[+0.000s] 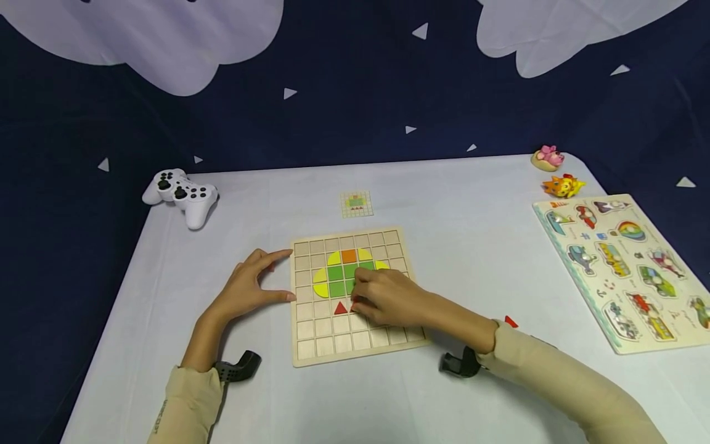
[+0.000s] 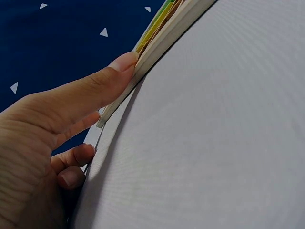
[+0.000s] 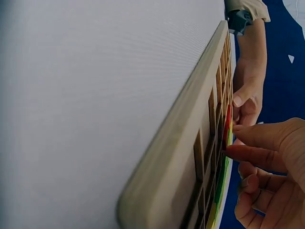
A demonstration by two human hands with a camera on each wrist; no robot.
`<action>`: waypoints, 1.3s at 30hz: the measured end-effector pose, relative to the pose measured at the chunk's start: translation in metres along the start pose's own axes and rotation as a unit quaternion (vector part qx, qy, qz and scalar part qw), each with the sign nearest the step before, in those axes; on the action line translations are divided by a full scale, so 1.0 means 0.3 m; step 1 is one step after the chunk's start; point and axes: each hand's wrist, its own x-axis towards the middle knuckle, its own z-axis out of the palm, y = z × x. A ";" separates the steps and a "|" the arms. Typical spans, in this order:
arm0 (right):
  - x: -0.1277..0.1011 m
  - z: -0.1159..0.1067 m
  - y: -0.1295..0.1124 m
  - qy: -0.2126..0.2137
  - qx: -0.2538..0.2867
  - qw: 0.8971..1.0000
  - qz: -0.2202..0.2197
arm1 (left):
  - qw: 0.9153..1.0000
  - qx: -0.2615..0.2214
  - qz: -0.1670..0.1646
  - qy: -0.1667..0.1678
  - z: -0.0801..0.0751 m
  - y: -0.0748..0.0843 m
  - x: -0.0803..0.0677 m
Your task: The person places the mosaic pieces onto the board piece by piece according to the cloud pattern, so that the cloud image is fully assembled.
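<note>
A square wooden grid board [image 1: 310, 345] lies on the white table, holding green squares [image 1: 335, 272], yellow rounded pieces [image 1: 320, 290], an orange square [image 1: 349, 256] and a red triangle [image 1: 340, 308] in its cells. My left hand [image 1: 244, 290] rests its thumb and outstretched index finger against the board's left edge; a bit of red shows beside its fingers. Over the board, my right hand [image 1: 391, 299] pinches another small red triangle [image 1: 353, 308] at a cell right of the first one. My fingers partly hide that triangle and the cells beneath.
A small pattern card [image 1: 357, 204] lies behind the board. A white game controller [image 1: 183, 196] sits back left. On the right are a picture puzzle board [image 1: 621, 271] and two small figurines [image 1: 563, 186]. Another red piece [image 1: 511, 322] lies beside my right forearm.
</note>
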 end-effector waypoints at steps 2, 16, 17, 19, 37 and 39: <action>-0.003 -0.002 0.002 0.000 -0.001 1.000 0.000 | 1.000 0.003 -0.001 -0.001 0.002 0.001 0.000; -0.172 -0.101 0.064 -0.003 0.010 0.998 0.057 | 1.000 0.009 0.003 -0.004 0.006 -0.002 0.000; -0.194 -0.112 0.072 -0.004 0.012 0.998 0.068 | 1.000 0.011 0.003 -0.003 0.006 -0.004 -0.001; -0.240 -0.130 0.089 -0.002 0.015 0.996 0.087 | 1.000 0.013 0.004 0.000 0.004 -0.006 -0.002; -0.600 -0.204 0.190 0.005 -0.039 0.986 0.163 | 1.000 0.003 0.008 0.002 -0.002 -0.004 -0.006; -0.635 -0.203 0.196 0.020 -0.051 0.985 0.165 | 1.000 0.000 0.008 0.001 0.000 -0.003 -0.004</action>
